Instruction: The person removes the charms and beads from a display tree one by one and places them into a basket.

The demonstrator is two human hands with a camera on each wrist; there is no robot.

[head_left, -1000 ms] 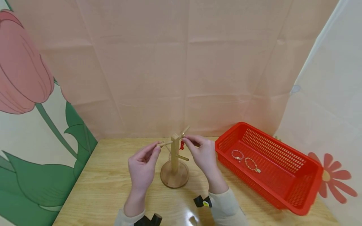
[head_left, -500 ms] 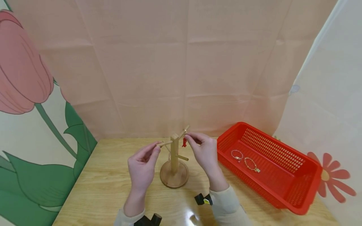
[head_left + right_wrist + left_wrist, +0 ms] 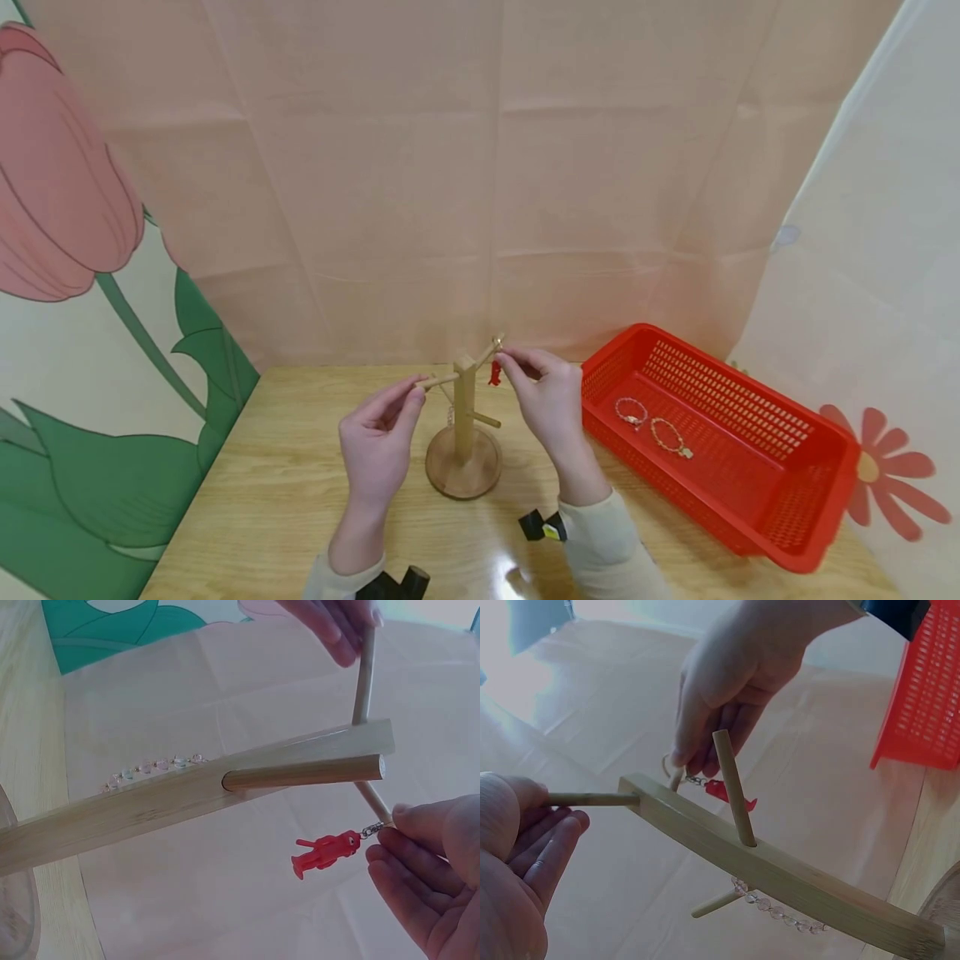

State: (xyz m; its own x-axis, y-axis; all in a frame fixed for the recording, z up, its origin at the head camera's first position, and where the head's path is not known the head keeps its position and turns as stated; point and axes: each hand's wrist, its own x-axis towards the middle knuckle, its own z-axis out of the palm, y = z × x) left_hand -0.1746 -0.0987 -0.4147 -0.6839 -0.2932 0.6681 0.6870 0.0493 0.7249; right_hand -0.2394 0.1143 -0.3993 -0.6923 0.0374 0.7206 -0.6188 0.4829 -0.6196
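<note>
A person's left hand [image 3: 377, 442] pinches the left peg [image 3: 438, 382] of a pale wooden, round-based stand [image 3: 464, 417]; the right hand [image 3: 552, 402] pinches the gold-coloured ring [image 3: 497, 342] of a red figure-shaped keychain [image 3: 327, 850] at the far-right peg's [image 3: 486, 355] tip. Aligning ring with peg, stand braced, should prevent snagging.

From my head I see soft, even light, with a white glare low on the tabletop [image 3: 270, 483]; at my left wrist the picture is dimmer, blown out toward the upper-left corner, and the post [image 3: 802, 886] looks bowed (lens distortion, apparently); my right wrist's view is pale and hazy.
</note>
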